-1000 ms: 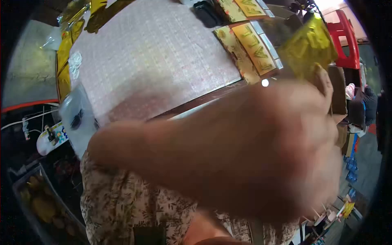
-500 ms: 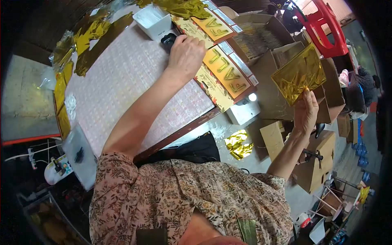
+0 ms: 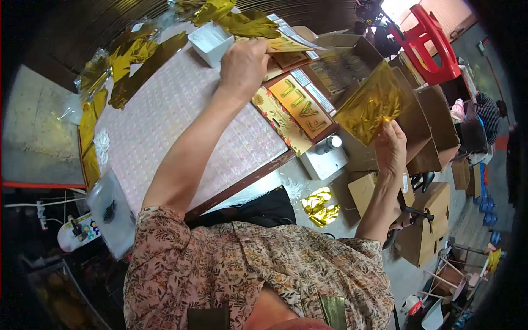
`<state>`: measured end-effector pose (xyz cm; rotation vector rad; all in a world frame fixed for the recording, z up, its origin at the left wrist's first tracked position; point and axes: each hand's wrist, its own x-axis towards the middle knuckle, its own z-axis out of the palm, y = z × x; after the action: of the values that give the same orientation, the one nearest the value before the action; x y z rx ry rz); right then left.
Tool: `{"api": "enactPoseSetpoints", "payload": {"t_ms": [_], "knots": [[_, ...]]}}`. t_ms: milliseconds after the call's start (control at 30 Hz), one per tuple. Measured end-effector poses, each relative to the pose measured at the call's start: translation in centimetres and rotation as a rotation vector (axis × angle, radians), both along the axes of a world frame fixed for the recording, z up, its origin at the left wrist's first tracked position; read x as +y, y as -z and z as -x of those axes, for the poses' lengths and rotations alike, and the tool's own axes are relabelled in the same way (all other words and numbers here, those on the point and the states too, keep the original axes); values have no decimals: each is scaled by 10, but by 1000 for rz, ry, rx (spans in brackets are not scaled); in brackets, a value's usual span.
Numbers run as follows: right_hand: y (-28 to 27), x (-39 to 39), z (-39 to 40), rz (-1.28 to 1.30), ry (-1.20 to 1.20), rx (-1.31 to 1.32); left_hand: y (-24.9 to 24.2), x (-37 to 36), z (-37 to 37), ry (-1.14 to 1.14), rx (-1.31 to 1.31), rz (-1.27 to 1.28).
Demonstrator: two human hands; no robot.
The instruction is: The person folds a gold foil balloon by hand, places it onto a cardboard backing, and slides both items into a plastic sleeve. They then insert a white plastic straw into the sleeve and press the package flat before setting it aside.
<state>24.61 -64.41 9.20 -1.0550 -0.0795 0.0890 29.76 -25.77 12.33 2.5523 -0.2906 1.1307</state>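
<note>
My left hand point(image 3: 243, 67) reaches over the table, fingers closed on the near end of a printed FALL card point(image 3: 294, 44), which is raised and tilted at its far end. A second FALL card point(image 3: 303, 104), orange and cream with leaf print, lies flat at the table's right edge. Out to the right, my right hand point(image 3: 391, 146) pinches the lower corner of a shiny gold foil sheet point(image 3: 371, 104), held up above the cardboard boxes. A white open box point(image 3: 212, 45) stands just beyond my left hand.
Crumpled gold foil point(image 3: 247, 25) lies along the far side of the patterned table point(image 3: 165, 132). Cardboard boxes point(image 3: 426, 132) and a red plastic stool point(image 3: 434, 49) stand to the right. Gold foil scraps point(image 3: 320, 207) lie on the floor, and a white box point(image 3: 324, 160) is beside the table.
My left hand has moved up a little and now raises the upper FALL card; the black object near it is no longer visible. My right hand has brought the foil sheet leftward.
</note>
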Motion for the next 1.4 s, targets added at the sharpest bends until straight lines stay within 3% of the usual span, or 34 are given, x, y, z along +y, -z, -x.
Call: {"api": "enactPoseSetpoints", "payload": {"t_ms": [100,133,167,267,333,367,433,500,567,633,667,700,767,833,900,967,1033,1067,1167,1200,1400], "knots": [[-11,28,3,8,-30,-56,3,8,-8,63,151,-12],[-13,33,2,5,-45,-70,-4,0,-4,18,447,-34],[-13,36,2,-5,-37,-56,1,-3,-5,34,555,65],[-21,41,7,26,-28,-75,2,-4,-3,80,555,133],[-23,43,15,13,-69,-100,-2,3,-7,99,582,408],[-23,42,17,19,-64,-101,-7,9,-10,60,453,379],[-23,44,14,35,-133,-137,-32,22,-3,125,-41,451],[-25,53,10,1,-204,-132,-61,45,20,110,-86,468],[-43,86,22,127,-231,-229,-82,78,45,54,-22,436],[-48,107,21,151,-333,-183,-98,110,74,63,309,421],[-57,128,27,204,-350,-275,-122,91,110,159,239,506],[-66,151,34,254,-369,-368,-118,96,121,134,245,514],[-71,182,42,236,-419,-359,-112,112,141,416,393,840],[-68,205,45,279,-575,-230,-105,133,159,411,454,848],[-70,225,57,264,-607,-194,-98,142,178,321,431,938],[-70,241,67,249,-616,-161,-88,144,208,381,333,1011],[-66,251,71,215,-654,-147,-60,148,232,654,306,1459],[-65,256,75,255,-667,-151,-35,163,241,717,449,1419],[-62,269,85,323,-678,-150,-1,136,275,718,312,1433],[-62,272,87,368,-703,-147,-1,133,287,724,426,1441],[-62,298,101,544,-733,-143,20,135,305,683,449,1505]]}}
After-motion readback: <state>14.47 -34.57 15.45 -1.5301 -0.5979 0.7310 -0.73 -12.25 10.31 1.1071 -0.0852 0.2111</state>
